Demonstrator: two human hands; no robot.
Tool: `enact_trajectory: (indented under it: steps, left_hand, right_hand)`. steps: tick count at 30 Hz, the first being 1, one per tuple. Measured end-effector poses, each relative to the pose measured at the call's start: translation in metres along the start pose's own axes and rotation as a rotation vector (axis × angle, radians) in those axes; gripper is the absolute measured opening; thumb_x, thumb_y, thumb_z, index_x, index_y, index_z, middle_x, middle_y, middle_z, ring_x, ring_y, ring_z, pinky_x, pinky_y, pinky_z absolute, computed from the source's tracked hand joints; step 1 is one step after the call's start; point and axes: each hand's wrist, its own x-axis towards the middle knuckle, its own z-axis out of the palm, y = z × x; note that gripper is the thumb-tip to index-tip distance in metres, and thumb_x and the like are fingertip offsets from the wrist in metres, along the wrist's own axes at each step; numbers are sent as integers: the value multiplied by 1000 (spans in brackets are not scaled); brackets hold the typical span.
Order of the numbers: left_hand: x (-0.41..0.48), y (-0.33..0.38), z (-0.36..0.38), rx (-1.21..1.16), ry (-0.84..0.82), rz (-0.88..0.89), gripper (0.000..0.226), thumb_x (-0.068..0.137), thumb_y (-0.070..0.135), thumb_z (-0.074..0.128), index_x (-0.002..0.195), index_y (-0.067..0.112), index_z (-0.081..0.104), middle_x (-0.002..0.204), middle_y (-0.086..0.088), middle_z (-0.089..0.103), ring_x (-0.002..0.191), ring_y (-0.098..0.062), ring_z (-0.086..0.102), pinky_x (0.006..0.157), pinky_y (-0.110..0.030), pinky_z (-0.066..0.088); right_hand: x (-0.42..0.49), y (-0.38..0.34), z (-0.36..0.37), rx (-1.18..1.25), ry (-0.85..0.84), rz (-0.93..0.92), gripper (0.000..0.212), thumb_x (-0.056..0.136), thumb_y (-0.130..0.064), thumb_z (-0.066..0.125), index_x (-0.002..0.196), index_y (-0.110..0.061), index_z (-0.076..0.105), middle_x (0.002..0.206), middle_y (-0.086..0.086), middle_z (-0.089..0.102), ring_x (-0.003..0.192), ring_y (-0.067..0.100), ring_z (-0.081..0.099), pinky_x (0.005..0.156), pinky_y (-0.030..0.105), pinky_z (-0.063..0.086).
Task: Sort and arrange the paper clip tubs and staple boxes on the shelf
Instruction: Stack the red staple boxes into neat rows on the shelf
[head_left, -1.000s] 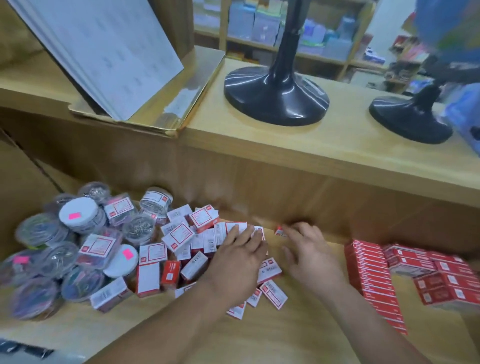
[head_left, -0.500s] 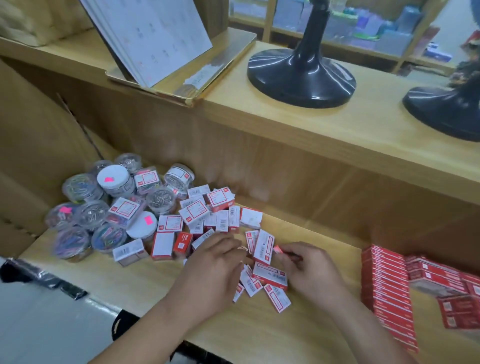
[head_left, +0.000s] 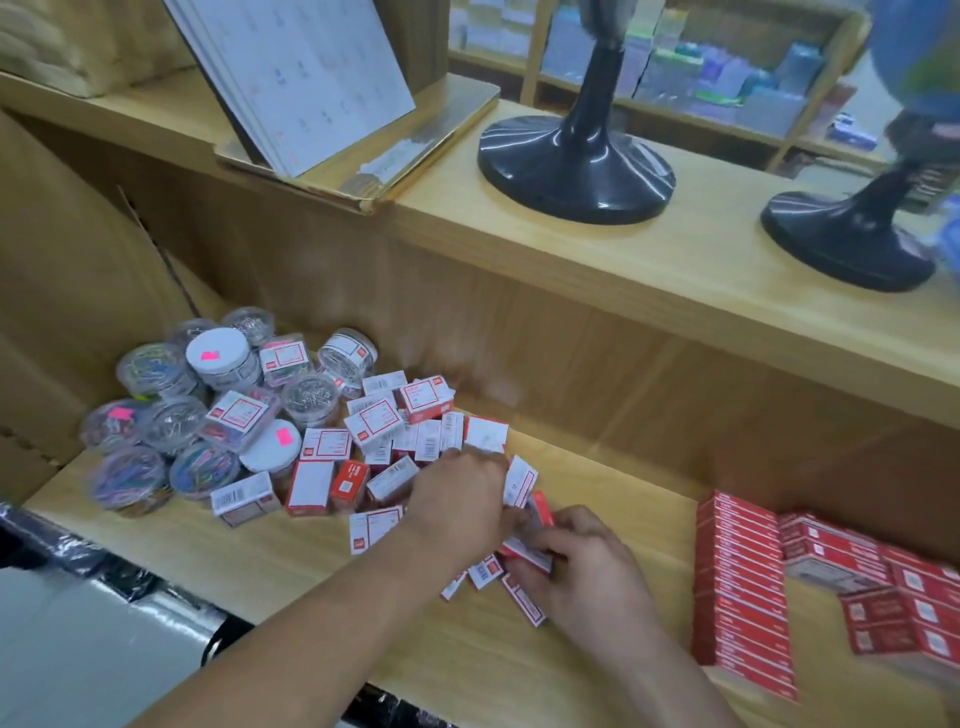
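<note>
On the lower shelf (head_left: 311, 571), near its middle, the loose staple boxes (head_left: 395, 452) are lying jumbled, some flat and some on edge, and a few strays are sitting between the two hands. The right hand (head_left: 587, 566) is curling its fingers round a couple of these small boxes, gripping them. The left hand (head_left: 457, 499) is bending over the edge of the heap with its fingertips hidden, so I cannot tell whether it is pinching a box. The step looks like gathering strays into a bundle. It is going best if the boxes are being turned one way and squared edge to edge before heading for the stacked staple boxes (head_left: 737, 587) at the right. To the left the paper clip tubs (head_left: 218, 358) are crowding against the heap, so a wide sweep is risking a knock. Above, a black stand (head_left: 574, 171) is sitting on the upper shelf.
</note>
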Motion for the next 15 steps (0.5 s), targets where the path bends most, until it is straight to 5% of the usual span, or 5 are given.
enact_trajectory:
  steps: [4,8,12,15]
  left_hand:
    - [2,-11,2,-157,18,-9,32,83,43,68,113,32,65,109,2,61,108,-21,59,77,-34,49]
    - [-4,-22,9,-348,101,53,25,85,48,58,102,37,74,97,11,54,91,-14,63,71,-34,54]
    - [-25,-19,6,-654,191,130,15,91,34,72,102,44,76,90,13,63,84,-11,65,68,-30,52]
    - [-43,1,-1,-1120,138,50,30,72,17,77,96,34,80,101,10,70,90,-17,72,76,-26,56]
  right_hand:
    - [-6,1,-11,132,-50,-2,19,87,-42,62,85,-27,73,88,-12,66,82,8,64,74,31,53]
    - [-18,-3,-34,422,-22,212,15,95,-35,63,86,-27,72,80,2,73,76,23,67,71,44,53]
    - [-27,-11,-67,600,55,361,22,98,-28,63,85,-13,74,77,9,73,70,26,71,65,43,58]
    - [-29,-18,-86,780,100,454,17,98,-17,62,92,-5,73,79,13,76,67,33,73,58,35,60]
